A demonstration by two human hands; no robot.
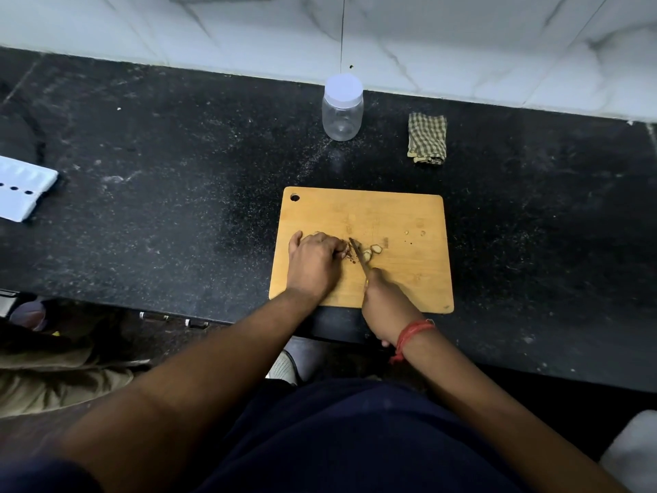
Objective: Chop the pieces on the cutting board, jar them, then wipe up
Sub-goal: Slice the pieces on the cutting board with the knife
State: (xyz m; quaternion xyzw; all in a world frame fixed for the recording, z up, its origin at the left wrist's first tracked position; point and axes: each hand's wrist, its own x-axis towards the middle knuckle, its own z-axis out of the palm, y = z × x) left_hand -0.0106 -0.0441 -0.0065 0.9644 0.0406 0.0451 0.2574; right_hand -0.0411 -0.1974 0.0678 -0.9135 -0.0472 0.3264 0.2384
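Left hand [314,259] pinning pieces [369,252] on cutting board [409,215], right hand [382,300] gripping knife [359,256]

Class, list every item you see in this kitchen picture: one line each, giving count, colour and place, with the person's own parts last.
cutting board: one, light wood, on the counter, near its front edge
cut pieces: several, pale, middle of the board
knife: one, blade on the board among the pieces
jar: one, clear with white lid on, by the wall
cloth: one, green checked, folded, right of the jar
counter: one, black speckled
white tray: one, at the counter's left edge
red thread: one, on the right wrist
left hand: holding down pieces
right hand: gripping the knife
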